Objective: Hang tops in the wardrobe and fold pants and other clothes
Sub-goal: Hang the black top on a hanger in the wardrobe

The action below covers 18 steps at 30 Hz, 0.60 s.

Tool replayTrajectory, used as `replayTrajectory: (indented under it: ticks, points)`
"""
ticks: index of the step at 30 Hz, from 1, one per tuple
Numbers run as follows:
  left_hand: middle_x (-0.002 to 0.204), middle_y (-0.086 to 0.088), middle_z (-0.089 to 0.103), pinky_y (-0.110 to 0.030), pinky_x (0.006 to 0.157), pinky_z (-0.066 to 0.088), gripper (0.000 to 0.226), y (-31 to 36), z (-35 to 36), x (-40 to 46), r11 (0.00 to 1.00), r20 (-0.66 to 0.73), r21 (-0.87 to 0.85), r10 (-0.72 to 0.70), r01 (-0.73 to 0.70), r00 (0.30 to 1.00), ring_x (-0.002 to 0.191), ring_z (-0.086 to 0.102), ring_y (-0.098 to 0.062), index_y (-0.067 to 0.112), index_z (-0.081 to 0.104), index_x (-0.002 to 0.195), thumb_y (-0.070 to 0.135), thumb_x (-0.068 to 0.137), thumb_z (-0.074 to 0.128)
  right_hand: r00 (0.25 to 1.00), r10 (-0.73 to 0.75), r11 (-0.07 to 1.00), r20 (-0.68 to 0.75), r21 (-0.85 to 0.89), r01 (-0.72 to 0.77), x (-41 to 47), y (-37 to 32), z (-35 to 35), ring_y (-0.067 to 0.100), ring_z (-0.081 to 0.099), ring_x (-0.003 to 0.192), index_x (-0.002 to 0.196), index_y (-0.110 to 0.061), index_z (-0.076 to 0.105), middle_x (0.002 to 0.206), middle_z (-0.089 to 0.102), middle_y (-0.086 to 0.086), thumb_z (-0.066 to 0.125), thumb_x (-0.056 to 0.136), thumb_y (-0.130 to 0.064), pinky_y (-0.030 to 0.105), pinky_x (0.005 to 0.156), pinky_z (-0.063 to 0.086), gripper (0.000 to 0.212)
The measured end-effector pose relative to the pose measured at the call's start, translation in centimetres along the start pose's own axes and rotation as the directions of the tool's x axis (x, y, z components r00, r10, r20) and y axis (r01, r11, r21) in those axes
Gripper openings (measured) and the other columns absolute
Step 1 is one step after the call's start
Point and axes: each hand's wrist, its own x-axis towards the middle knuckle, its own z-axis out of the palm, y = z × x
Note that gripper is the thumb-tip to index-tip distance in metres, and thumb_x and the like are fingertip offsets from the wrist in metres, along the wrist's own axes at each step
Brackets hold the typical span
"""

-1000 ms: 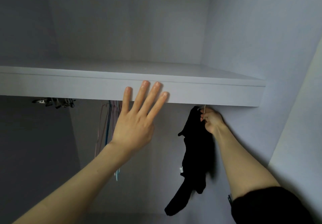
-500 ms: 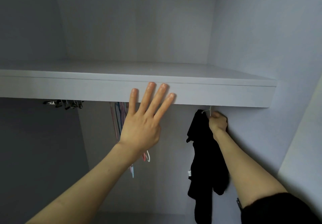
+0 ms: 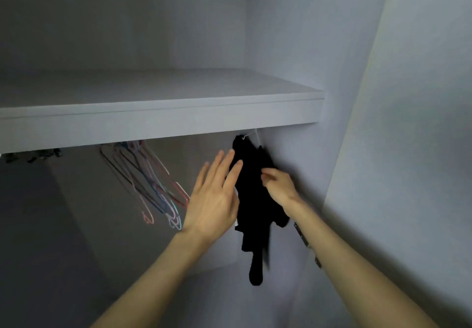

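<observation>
Fingers of the right hand [image 3: 277, 186] pinch the hanging black fabric top [image 3: 252, 200] at frame centre; the left hand [image 3: 214, 200], flat and relaxed, touches it.

I'm seeing a plain black top [image 3: 251, 200], no pattern on it, hanging under the right end of the shelf [image 3: 163, 120], which reads pale grey-white like the wardrobe walls [image 3: 293, 34]. Its hanger [image 3: 251, 134] looks white. Further left under the shelf, a bunch of thin empty hangers [image 3: 150, 182] shows pink, red, blue and light teal. Dark clips [image 3: 33, 155] sit at the left edge.
</observation>
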Motion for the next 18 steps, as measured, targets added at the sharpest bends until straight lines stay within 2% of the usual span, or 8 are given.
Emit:
replayTrajectory:
  ticks: [3, 6, 8, 11, 14, 18]
  points:
    - [0.142, -0.012, 0.044, -0.039, 0.106, 0.034, 0.052, 0.3, 1.4, -2.5, 0.981, 0.172, -0.164, -0.071, 0.099, 0.983, 0.132, 0.040, -0.029, 0.007, 0.043, 0.138, 0.006, 0.087, 0.052, 0.996, 0.090, 0.996, 0.011, -0.001, -0.090, -5.2, 1.7, -0.5, 0.026, 0.056, 0.116, 0.127, -0.008, 0.056, 0.126, 0.059, 0.011, 0.047, 0.097, -0.012, 0.035, 0.101, 0.043, 0.032]
    - [0.135, -0.010, 0.051, -0.036, 0.103, 0.036, 0.045, 1.1, 2.9, -5.6, 0.937, 0.288, -0.327, -0.022, 0.120, 0.957, 0.124, 0.047, -0.027, 0.007, 0.047, 0.134, 0.007, 0.090, 0.050, 0.986, 0.167, 0.986, 0.025, -0.023, -0.166, -11.1, 3.7, -1.0, 0.021, 0.059, 0.098, 0.121, -0.007, 0.060, 0.109, 0.061, 0.007, 0.047, 0.097, -0.011, 0.027, 0.084, 0.045, 0.028]
    - [0.134, -0.009, 0.053, -0.033, 0.100, 0.039, 0.041, 2.3, 3.5, -8.3, 0.902, 0.372, -0.418, 0.060, 0.109, 0.926, 0.120, 0.051, -0.025, 0.008, 0.048, 0.134, 0.009, 0.093, 0.048, 0.968, 0.249, 0.968, -0.017, -0.029, -0.249, -16.1, 5.0, -1.2, 0.022, 0.059, 0.092, 0.118, 0.000, 0.060, 0.106, 0.063, 0.011, 0.046, 0.097, -0.012, 0.026, 0.077, 0.043, 0.028]
    - [0.136, -0.006, 0.050, -0.030, 0.097, 0.040, 0.040, 4.3, 3.6, -11.8, 0.844, 0.498, -0.530, 0.226, 0.087, 0.837, 0.118, 0.050, -0.021, 0.012, 0.043, 0.138, 0.016, 0.098, 0.041, 0.927, 0.363, 0.930, -0.094, -0.018, -0.366, -23.5, 6.8, -1.3, 0.032, 0.062, 0.100, 0.116, 0.002, 0.059, 0.114, 0.064, 0.018, 0.045, 0.097, -0.015, 0.028, 0.075, 0.043, 0.029]
    - [0.138, -0.004, 0.049, -0.035, 0.099, 0.041, 0.038, 6.9, 3.2, -15.2, 0.770, 0.558, -0.633, 0.384, 0.079, 0.735, 0.123, 0.048, -0.023, 0.014, 0.044, 0.138, 0.018, 0.100, 0.041, 0.858, 0.485, 0.873, -0.168, 0.037, -0.486, -31.4, 7.8, -0.9, 0.021, 0.063, 0.096, 0.129, -0.007, 0.053, 0.118, 0.063, 0.010, 0.045, 0.098, -0.018, 0.022, 0.077, 0.046, 0.034]
    - [0.137, -0.005, 0.052, -0.028, 0.101, 0.037, 0.036, 12.0, 3.1, -20.9, 0.704, 0.588, -0.708, 0.546, 0.053, 0.596, 0.124, 0.049, -0.021, 0.013, 0.049, 0.134, 0.018, 0.099, 0.042, 0.712, 0.641, 0.766, -0.287, 0.180, -0.617, -42.1, 9.9, -1.2, 0.014, 0.061, 0.090, 0.130, -0.009, 0.053, 0.119, 0.063, 0.008, 0.045, 0.098, -0.018, 0.021, 0.078, 0.048, 0.034]
